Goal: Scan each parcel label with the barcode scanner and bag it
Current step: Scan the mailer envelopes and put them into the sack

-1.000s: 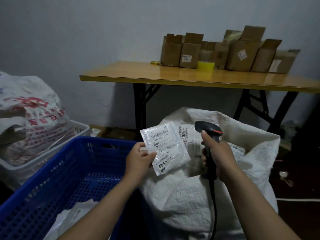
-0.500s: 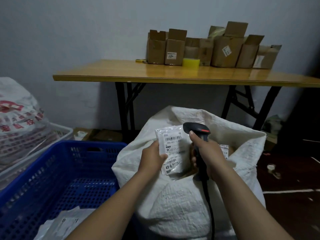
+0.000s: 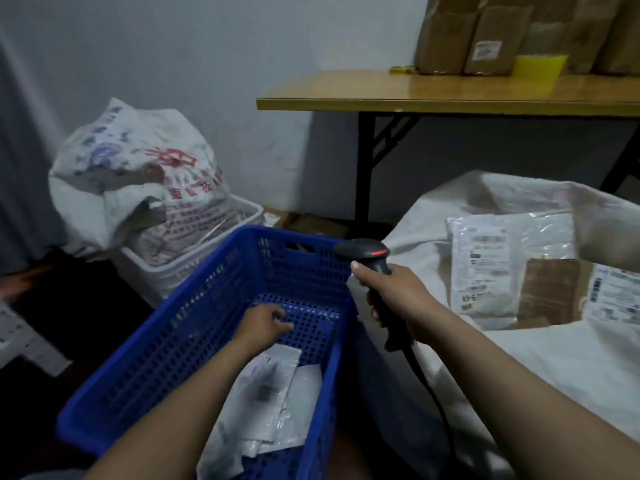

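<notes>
There is one scanner (image 3: 367, 252), held in the right hand (image 3: 391, 292). One blue crate (image 3: 207, 341) sits under the left hand (image 3: 265, 322). On its floor, nearer the person than that hand, lie pale flat parcels (image 3: 263, 386), at least two overlapping, though blur hides the exact count. One white sack (image 3: 485, 375) stands open to the right of the right hand, and three things show in its mouth. These are a clear-wrapped parcel (image 3: 485, 268) with its printed label facing up, a brown box (image 3: 550, 292) against that parcel's right edge, and a labelled parcel (image 3: 613, 296) at the frame's edge. Beyond the left hand, one white basket (image 3: 194, 268) stands against the crate's far left side and carries one bulging printed sack (image 3: 138, 181).

Crate, basket and sacks stand on a dark floor (image 3: 97, 306) before a pale wall (image 3: 242, 46). Past the right hand, a wooden desk (image 3: 450, 95) on black legs carries a row of cardboard boxes (image 3: 485, 36), at least four, cut off by the frame. A yellow block (image 3: 538, 64) sits in front of them.

The left hand reaches down into the crate, just above its perforated floor and just beyond the parcels, fingers loosely bent and holding nothing. The right hand hangs over the crate's right rim, wrapped round the scanner's handle, with the head pointing left over the crate's far corner. A black cord (image 3: 433, 393) drops from the handle between crate and sack.
</notes>
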